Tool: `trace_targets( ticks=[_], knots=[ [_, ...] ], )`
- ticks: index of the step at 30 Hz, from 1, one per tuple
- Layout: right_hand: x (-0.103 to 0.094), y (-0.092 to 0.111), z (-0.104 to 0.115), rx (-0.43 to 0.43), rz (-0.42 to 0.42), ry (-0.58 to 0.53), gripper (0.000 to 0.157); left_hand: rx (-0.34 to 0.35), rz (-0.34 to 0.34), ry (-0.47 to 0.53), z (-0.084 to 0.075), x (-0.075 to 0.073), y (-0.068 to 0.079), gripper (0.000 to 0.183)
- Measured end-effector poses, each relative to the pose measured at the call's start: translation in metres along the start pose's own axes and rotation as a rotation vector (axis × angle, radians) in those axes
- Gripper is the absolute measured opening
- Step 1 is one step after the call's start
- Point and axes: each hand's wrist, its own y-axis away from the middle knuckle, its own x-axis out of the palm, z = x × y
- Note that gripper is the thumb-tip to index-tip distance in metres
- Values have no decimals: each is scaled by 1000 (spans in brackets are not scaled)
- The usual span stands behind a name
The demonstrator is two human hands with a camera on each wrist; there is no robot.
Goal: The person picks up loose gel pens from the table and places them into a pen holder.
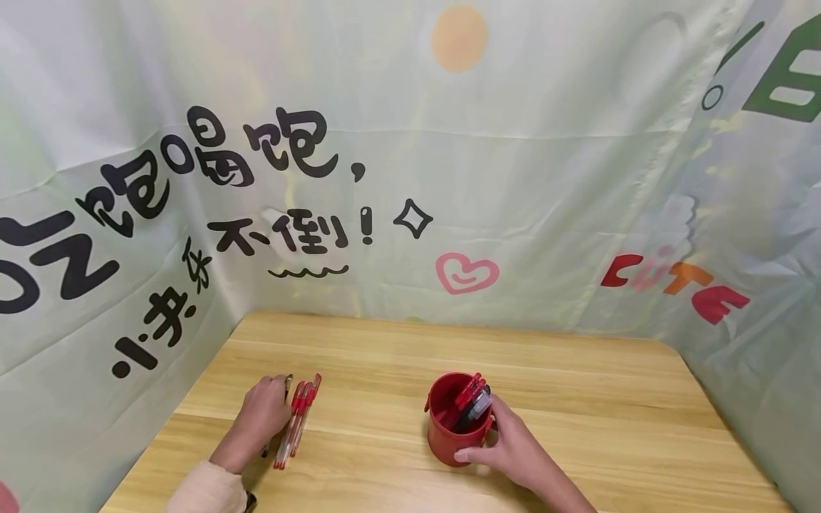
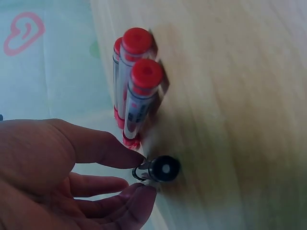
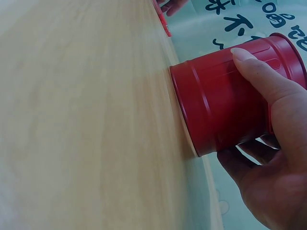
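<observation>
Thumb and fingers of my left hand (image 1: 261, 410) pinch a black-ended pen (image 2: 165, 168) at the left of the table. Three clear-barrelled pens with red caps and ends (image 1: 298, 396) lie side by side just right of that hand. My right hand (image 1: 518, 449) grips a small red metal bucket (image 1: 442, 443) from its right side, thumb across the front and fingers behind. The bucket stands upright on the table. Inside it, red pens (image 1: 470, 390) and dark and grey pens lean toward the right rim; their lower ends are hidden.
The wood-grain table (image 1: 365, 385) has rounded back corners. Pale printed cloth (image 1: 532, 178) with black characters and a pink heart hangs along the back and both sides. A dark band shows at the left sleeve (image 1: 208, 488).
</observation>
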Motion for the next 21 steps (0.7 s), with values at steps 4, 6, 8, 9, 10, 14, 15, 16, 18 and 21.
trace_targets(
  ticks=[4,6,8,9,10,14,15,16,18,21],
  knots=[
    [0,0,0,-2,-1,-3,101,-10,20,10,1,-1,0,28],
    [1,0,0,-1,-4,-2,101,-23,33,17,1,-1,0,26],
    [1,0,1,0,-5,-2,101,-39,44,26,2,-2,0,26],
    [1,0,1,1,-5,-3,101,-45,48,27,2,-2,0,26],
    [1,0,1,2,-3,-5,101,-51,53,28,2,-2,0,26],
    [1,1,1,0,1,-1,101,-76,77,36,3,-4,-1,28],
    [1,1,1,-1,0,3,101,-85,86,46,4,-4,-2,29],
    [1,0,1,-2,-1,6,100,-97,99,58,4,-5,-2,31],
    [1,0,1,-5,-6,14,100,-117,118,77,4,-6,-3,36],
    [1,0,0,-7,-8,14,100,-144,145,108,5,-8,-3,45]
  ],
)
